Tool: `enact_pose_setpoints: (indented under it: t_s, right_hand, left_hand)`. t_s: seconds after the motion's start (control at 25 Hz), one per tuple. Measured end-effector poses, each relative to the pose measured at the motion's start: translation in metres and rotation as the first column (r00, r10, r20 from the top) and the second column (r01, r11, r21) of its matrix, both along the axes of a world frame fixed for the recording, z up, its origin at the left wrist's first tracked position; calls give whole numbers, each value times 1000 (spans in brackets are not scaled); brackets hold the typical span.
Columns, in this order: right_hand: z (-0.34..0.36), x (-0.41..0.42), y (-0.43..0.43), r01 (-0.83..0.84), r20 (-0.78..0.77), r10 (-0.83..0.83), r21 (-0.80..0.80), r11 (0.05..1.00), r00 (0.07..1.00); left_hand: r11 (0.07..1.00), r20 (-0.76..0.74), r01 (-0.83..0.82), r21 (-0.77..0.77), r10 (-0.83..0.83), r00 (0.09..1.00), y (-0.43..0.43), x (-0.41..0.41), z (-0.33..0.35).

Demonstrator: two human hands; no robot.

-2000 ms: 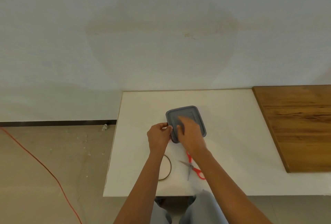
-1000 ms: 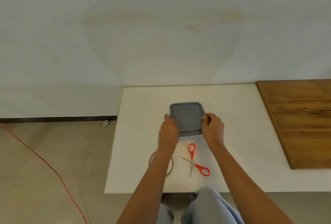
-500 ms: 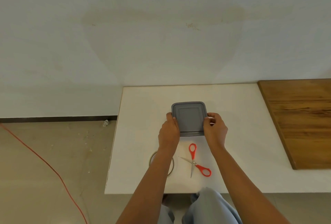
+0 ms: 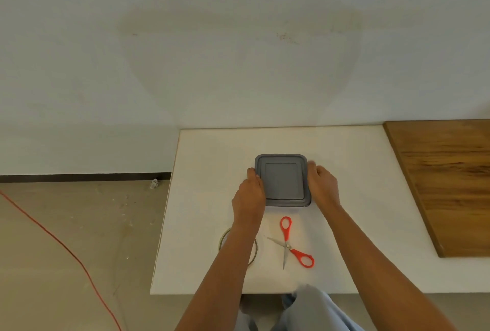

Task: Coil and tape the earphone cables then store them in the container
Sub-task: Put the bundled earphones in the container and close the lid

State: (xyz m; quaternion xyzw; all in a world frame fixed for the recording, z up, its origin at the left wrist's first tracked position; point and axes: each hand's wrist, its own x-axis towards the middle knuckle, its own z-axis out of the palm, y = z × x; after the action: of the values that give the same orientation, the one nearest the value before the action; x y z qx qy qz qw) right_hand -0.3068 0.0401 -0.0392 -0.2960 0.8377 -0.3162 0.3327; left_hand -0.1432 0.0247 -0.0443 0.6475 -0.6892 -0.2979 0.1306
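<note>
White table point(image 4: 358, 198): left hand point(image 4: 250, 195) and right hand point(image 4: 322, 187) fingers grip opposite edges of the closed container point(image 4: 282, 179).

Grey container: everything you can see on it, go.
The container is square with rounded corners, matte grey plastic by its look, lid on, with a recessed square centre. It sits flat on the white table. The left hand and right hand grip its two sides. Contents hidden.

Arms extended, the left hand point(image 4: 250, 194) and right hand point(image 4: 323, 188) grip opposite sides of the container point(image 4: 282, 181).
</note>
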Motion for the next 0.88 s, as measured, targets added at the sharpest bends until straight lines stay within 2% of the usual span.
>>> enact_pose_setpoints:
  t_s: [0.08,0.2,0.36,0.48,0.64,0.72,0.8,0.88]
  right_hand:
    - [0,4,-12,-50,-131,55,41,998,990]
    - [-3,9,-21,-52,-170,57,30,998,984]
    - [-7,6,-19,-46,-118,42,-33,998,992]
    - [-1,6,-19,-17,-19,15,-79,997,1000]
    - [6,-1,-1,-136,94,134,22,990,987]
    - [7,3,3,-148,39,151,-62,987,988]
    - [10,4,-10,-69,-9,68,-207,976,998]
    - [13,3,-32,-39,-13,37,-268,963,999]
  left_hand:
    - [1000,4,20,-1,-20,1000,-1,0,-2]
    - [1000,-39,-1,-17,0,999,2,-2,-4]
    - [999,-87,-33,-43,29,996,1,-3,-11]
    - [994,-82,-66,-84,59,995,5,-3,-7]
    - [983,-173,-162,-86,145,974,-9,-2,-3]
    - [984,-234,-153,-86,130,964,-27,-4,-2]
    - [986,-292,-139,-95,106,951,-51,-7,-1]
    - [987,-286,-139,-82,110,952,-74,-10,-3]
